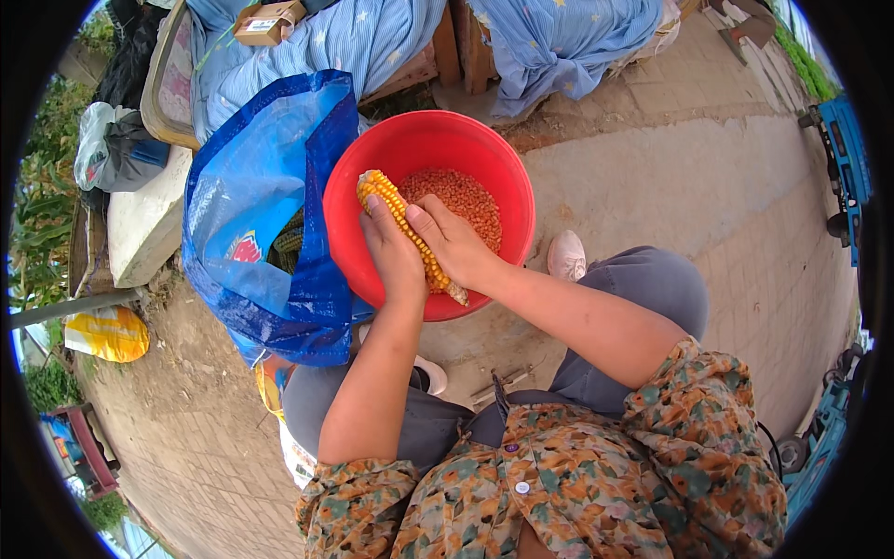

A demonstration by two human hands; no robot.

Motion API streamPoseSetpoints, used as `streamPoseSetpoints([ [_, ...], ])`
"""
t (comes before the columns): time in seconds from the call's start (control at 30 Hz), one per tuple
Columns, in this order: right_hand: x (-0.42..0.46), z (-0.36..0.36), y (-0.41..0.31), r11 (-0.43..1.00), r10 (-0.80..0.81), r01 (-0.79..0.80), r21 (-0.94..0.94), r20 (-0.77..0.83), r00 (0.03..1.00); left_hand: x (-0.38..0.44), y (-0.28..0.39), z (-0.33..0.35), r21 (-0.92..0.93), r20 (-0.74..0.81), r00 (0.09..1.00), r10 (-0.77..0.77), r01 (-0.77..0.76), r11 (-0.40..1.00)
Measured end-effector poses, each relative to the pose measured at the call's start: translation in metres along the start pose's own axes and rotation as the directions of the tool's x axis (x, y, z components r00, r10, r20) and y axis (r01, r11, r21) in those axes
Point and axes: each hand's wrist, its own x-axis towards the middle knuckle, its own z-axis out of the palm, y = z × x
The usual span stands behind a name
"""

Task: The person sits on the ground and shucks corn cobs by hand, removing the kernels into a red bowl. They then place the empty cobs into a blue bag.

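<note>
Both my hands grip one yellow ear of corn [398,209] above a red plastic bucket [353,147]. My left hand [391,251] wraps the ear from the left, its thumb lying along the kernels. From the right, my right hand [454,244] presses against it with the thumb on the kernels. The ear is tilted, one end pointing up and left, the tapered end down toward my right forearm. Loose orange-red corn kernels [454,192] cover the bottom of the bucket. Part of the bucket's interior is hidden behind my hands and the ear.
Left of the bucket stands a blue woven plastic bag [230,189] with dark ears, apparently corn, inside [288,241]. Beyond lies blue star-patterned fabric [335,35] bearing a small cardboard box [269,22]. A yellow sack [108,334] rests at left; blue vehicles [845,168] stand at right.
</note>
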Motion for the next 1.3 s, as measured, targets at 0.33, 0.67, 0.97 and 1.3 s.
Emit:
streamPoseSetpoints([
  [0.33,0.001,-0.002,-0.008,0.997,0.029,-0.030,-0.076,-0.011,1.000,-0.015,0.004,0.001,0.137,0.095,0.995,-0.009,-0.004,0.991],
  [0.67,0.011,-0.004,0.012,1.000,0.001,-0.001,0.031,-0.017,1.000,-0.016,0.003,-0.003,0.069,0.125,0.990,-0.064,0.056,0.996],
  [0.97,0.021,-0.003,0.005,0.964,0.001,0.009,0.265,-0.037,0.999,-0.028,-0.002,-0.005,0.086,0.204,0.974,-0.093,0.077,0.993],
  [1.3,0.016,-0.011,-0.002,0.999,-0.041,0.041,-0.008,-0.082,0.996,-0.029,-0.018,-0.008,-0.032,0.195,0.965,-0.176,0.185,0.982],
])
